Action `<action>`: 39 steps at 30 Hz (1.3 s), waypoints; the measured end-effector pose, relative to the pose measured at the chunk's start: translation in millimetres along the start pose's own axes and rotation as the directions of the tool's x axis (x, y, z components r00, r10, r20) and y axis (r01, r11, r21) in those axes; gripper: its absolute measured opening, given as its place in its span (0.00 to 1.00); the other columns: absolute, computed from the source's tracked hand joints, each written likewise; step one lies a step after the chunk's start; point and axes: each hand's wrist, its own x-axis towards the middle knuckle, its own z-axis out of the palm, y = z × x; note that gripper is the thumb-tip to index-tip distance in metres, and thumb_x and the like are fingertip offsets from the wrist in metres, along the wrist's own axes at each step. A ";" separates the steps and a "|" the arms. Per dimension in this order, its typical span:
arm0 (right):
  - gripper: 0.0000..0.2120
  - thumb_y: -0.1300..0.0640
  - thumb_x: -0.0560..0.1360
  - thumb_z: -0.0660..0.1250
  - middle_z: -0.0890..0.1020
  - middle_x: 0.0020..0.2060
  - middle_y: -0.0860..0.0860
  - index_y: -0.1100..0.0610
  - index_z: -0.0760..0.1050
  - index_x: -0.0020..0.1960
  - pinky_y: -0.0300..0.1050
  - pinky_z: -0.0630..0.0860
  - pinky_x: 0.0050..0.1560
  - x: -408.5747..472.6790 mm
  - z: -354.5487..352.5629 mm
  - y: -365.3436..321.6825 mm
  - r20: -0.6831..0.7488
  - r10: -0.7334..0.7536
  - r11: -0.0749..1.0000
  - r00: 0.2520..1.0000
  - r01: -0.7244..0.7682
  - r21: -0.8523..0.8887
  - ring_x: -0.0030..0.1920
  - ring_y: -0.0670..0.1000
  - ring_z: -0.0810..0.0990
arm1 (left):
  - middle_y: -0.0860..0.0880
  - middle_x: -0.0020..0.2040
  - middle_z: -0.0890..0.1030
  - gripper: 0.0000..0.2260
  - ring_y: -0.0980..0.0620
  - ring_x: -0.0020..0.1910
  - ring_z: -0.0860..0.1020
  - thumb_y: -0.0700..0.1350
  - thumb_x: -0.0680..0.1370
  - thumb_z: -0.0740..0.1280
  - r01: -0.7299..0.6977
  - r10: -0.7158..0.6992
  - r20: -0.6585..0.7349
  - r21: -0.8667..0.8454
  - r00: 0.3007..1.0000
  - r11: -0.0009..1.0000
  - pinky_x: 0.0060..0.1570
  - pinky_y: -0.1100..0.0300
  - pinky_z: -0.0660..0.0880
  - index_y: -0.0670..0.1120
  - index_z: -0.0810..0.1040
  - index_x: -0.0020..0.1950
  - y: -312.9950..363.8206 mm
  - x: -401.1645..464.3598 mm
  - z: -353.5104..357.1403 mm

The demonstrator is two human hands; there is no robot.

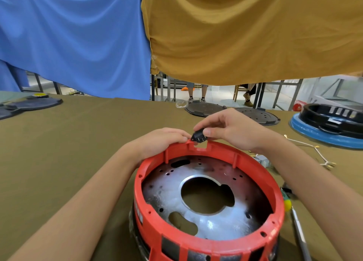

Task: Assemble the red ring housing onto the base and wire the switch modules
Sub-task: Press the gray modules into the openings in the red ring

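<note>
**Socket at the ring's notch**

I see my right hand (pixel 231 131) pinching the black socket (pixel 198 137) between thumb and fingers, just above the notch in the red ring's (pixel 255 166) far rim. My left hand (pixel 163 141) grips that rim beside it. The ring sits on the table (pixel 78 142).

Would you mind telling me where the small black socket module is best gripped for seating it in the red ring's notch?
Pinch the small black socket module by its body's sides from above, as the right hand does. Its prongs face the camera and should stay untouched. The left hand steadies the red plastic ring housing beside the notch.
</note>
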 end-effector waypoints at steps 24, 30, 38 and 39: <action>0.11 0.62 0.76 0.71 0.87 0.40 0.43 0.47 0.84 0.51 0.28 0.74 0.41 -0.6 -0.2 4.1 0.037 0.028 0.999 0.999 -0.030 0.035 0.41 0.40 0.84 | 0.54 0.50 0.85 0.10 0.55 0.49 0.82 0.53 0.74 0.64 -0.079 0.083 0.027 -0.119 0.996 0.990 0.58 0.56 0.75 0.57 0.83 0.51 -4.7 3.4 1.6; 0.10 0.64 0.75 0.72 0.87 0.43 0.47 0.52 0.83 0.53 0.39 0.80 0.50 0.0 -0.9 8.2 0.066 0.068 0.996 0.995 -0.072 0.058 0.44 0.46 0.86 | 0.53 0.46 0.84 0.07 0.56 0.45 0.82 0.53 0.76 0.67 -0.192 0.192 -0.013 -0.068 0.981 0.979 0.53 0.57 0.76 0.54 0.82 0.51 -5.1 4.0 1.8; 0.08 0.59 0.81 0.64 0.86 0.48 0.52 0.57 0.81 0.55 0.45 0.82 0.54 -4.3 -16.7 7.0 0.009 0.163 0.965 0.987 -0.162 0.205 0.50 0.49 0.85 | 0.54 0.47 0.82 0.08 0.54 0.47 0.82 0.45 0.79 0.69 -0.268 0.272 -0.045 0.076 0.961 0.960 0.54 0.58 0.77 0.55 0.79 0.57 3.1 -1.3 1.7; 0.08 0.58 0.81 0.64 0.86 0.48 0.52 0.57 0.82 0.55 0.45 0.82 0.53 -4.8 -17.4 6.7 0.013 0.176 0.965 0.984 -0.175 0.193 0.50 0.49 0.85 | 0.55 0.48 0.82 0.08 0.54 0.47 0.81 0.45 0.79 0.68 -0.289 0.296 -0.057 0.098 0.954 0.952 0.54 0.59 0.77 0.55 0.79 0.57 5.5 -2.8 1.8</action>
